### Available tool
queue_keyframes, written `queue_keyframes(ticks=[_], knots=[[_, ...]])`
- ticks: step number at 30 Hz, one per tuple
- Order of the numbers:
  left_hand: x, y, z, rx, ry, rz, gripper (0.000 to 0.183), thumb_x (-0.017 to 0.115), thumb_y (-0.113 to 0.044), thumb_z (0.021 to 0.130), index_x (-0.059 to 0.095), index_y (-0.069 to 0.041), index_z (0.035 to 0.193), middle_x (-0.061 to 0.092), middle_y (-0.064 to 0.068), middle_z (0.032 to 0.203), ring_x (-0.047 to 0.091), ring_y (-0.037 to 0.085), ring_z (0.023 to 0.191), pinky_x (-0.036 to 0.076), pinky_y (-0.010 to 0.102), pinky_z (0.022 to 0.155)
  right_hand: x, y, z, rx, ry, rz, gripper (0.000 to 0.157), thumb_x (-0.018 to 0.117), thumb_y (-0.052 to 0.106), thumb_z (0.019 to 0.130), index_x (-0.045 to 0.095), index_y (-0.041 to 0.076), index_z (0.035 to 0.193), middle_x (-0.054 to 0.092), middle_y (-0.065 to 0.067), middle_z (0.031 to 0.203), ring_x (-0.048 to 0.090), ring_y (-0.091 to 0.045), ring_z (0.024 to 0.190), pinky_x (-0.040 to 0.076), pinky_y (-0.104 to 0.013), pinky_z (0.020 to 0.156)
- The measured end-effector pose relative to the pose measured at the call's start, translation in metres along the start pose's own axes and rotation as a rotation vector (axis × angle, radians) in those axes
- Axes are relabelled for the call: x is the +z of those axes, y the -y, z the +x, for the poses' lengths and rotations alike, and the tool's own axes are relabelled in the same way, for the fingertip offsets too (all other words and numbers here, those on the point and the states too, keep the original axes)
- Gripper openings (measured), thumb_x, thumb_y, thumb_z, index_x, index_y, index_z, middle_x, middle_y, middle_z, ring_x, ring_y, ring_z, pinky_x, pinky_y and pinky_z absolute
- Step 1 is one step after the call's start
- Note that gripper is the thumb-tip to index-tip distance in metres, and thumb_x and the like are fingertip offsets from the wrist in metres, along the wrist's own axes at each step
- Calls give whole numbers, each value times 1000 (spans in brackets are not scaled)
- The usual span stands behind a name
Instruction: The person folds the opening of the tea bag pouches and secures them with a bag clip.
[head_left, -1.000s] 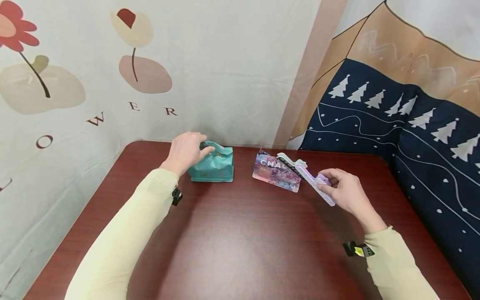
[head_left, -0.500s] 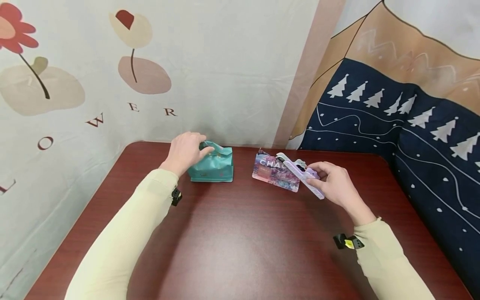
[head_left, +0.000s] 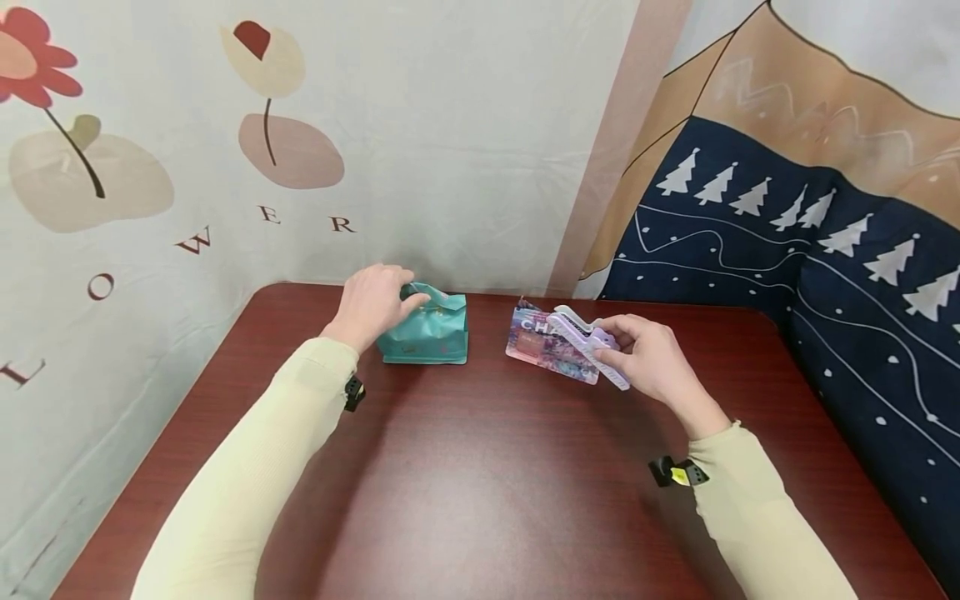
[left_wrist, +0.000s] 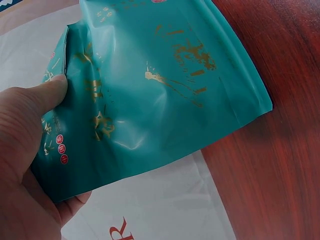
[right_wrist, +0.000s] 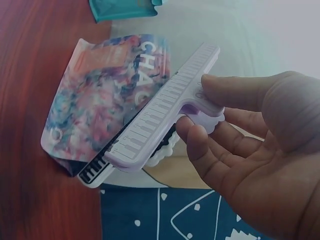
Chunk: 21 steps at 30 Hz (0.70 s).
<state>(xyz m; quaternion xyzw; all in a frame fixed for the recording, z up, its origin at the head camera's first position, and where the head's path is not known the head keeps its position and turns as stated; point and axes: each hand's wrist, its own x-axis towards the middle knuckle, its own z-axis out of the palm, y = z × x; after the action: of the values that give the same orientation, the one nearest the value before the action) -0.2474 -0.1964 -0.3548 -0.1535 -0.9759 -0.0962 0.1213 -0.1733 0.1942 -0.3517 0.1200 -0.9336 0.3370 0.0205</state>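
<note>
At the back of the table, my left hand grips the folded top of a teal foil pouch. Gold and red print shows on that pouch in the left wrist view. My right hand pinches a lilac bag clip with piano keys moulded along its bar, thumb on one tab and fingers on the other. A pink and blue pouch lettered "CHA" carries a white bag clip with black keys at its top edge. The lilac clip overlaps this white clip, hiding much of it.
A dark red wooden table lies beneath everything. Behind it hangs a pale cloth with flower prints and letters. A navy cloth with white trees borders the right side.
My right hand has moved left and slightly back with the lilac clip, bringing it over the white clip and the pink and blue pouch. My left hand stays on the teal pouch.
</note>
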Motion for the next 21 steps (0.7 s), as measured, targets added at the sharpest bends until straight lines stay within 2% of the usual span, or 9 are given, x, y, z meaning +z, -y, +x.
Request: queue_keyframes(ticks=[7,16,21], knots=[[1,1,2,-5,2,-1,36,76,-39,95,76,-7,114,75,12,101,68,36,91,57,51,75,3,5,8,5,23,9,35,77,10,94,69,2,127,70,-21,116,63,-31,93,56,-40,81],[1,0,2,3,-9,-3,33,76,-38,95,76,-8,109,74,10,95,68,34,87,57,49,71,10,15,20,-6,30,20,35,78,12,93,70,3,126,71,-19,112,62,-30,92,53,-34,76],[1,-1,2,5,-5,-1,34,76,-38,95,77,-8,110,74,11,97,68,35,87,57,49,72,14,21,28,-23,37,36,35,78,11,93,71,3,126,71,-19,111,61,-31,93,51,-36,77]])
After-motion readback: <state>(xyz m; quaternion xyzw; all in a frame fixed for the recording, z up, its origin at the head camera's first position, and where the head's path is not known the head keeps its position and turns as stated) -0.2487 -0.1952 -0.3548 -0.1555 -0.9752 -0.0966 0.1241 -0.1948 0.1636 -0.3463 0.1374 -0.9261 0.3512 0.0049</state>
